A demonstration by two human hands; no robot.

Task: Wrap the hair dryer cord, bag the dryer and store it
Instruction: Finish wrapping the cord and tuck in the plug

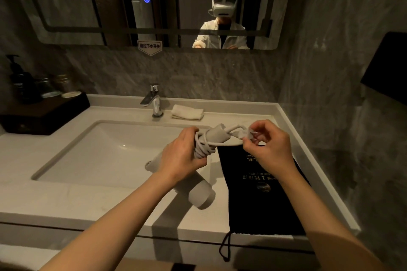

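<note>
Above the pale stone vanity counter [66,200] with its white undermount basin [105,149], we hold a white plastic hair dryer [201,194] in the air, its barrel pointing down toward us and its handle [217,135] rising away. Our left hand [180,157] is closed around the handle where the white round cord [203,149] is wound in several tight loops, fingers curled over the coils and thumb pressing beneath. Our right hand [267,149] pinches the white plug [247,134] at the cord's free end between thumb and fingertips, just beside the handle's tip, with a short loop of cord arching between the two. Under the right hand a black fabric drawstring bag with gold lettering [264,204] lies flat on the counter, its cord loop [224,248] hanging over the front edge. Behind the basin stand a chrome tap [154,103] and a folded cream washcloth [187,112].
</note>
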